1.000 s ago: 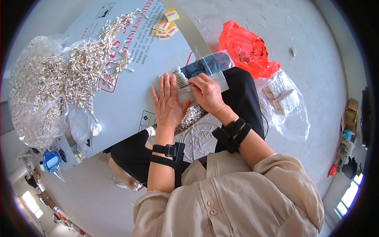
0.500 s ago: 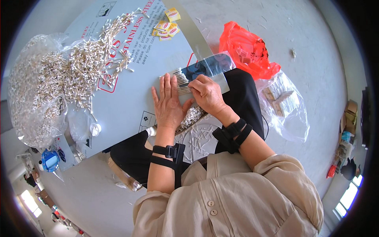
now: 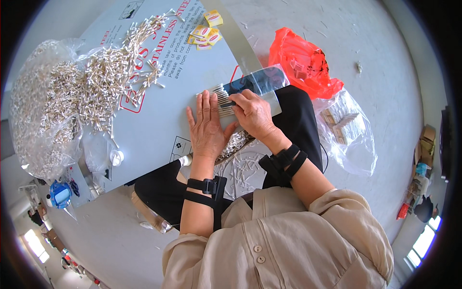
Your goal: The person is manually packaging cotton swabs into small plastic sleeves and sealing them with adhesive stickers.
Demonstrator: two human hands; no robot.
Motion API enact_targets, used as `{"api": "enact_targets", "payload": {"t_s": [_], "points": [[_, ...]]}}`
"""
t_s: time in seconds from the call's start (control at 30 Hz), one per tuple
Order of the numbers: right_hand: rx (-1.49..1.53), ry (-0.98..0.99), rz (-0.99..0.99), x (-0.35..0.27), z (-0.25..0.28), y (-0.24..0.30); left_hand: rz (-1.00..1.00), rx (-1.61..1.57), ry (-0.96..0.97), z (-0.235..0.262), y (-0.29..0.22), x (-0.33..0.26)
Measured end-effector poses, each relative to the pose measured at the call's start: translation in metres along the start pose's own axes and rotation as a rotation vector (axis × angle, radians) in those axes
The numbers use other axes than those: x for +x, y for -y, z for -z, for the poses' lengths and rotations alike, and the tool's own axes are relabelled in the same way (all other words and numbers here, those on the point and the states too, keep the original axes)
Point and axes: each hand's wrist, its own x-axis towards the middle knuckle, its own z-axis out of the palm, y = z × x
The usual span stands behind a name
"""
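A row of cotton swabs [image 3: 221, 93] lies side by side on the covered metal sheet [image 3: 159, 127]. My left hand [image 3: 208, 127] rests flat with its fingers stretched out at the left ends of the row. At the row's right ends, my right hand [image 3: 255, 114] is closed, thumb and fingers curled together; what they grip is hidden. Just beyond that hand is a dark, glossy strip [image 3: 260, 79] at the sheet's edge. Below my hands, more loose swabs [image 3: 236, 142] show in a container between my legs.
A big heap of swabs [image 3: 101, 84] spills from a clear bag [image 3: 36, 101] on the left. Small yellow packets [image 3: 213, 18] lie at the far edge. To the right, on the floor, are a red plastic bag [image 3: 298, 62] and a clear bag [image 3: 356, 144] holding packed swabs.
My right fingers have shifted slightly along the row's right ends, and more of the swabs show beside them. My left hand stays flat, almost in place.
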Motion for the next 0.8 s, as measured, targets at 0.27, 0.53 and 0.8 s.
{"api": "enact_targets", "payload": {"t_s": [0.27, 0.53, 0.8], "points": [[0.048, -0.018, 0.007, 0.003, 0.000, 0.001, 0.006, -0.009, 0.003, 0.001, 0.001, 0.000], [0.033, -0.029, 0.037, 0.013, -0.002, -0.003, 0.010, -0.018, 0.001, 0.000, 0.000, 0.000], [0.082, -0.051, 0.010, 0.017, -0.005, -0.002, 0.009, -0.006, 0.000, 0.000, 0.000, 0.000]]}}
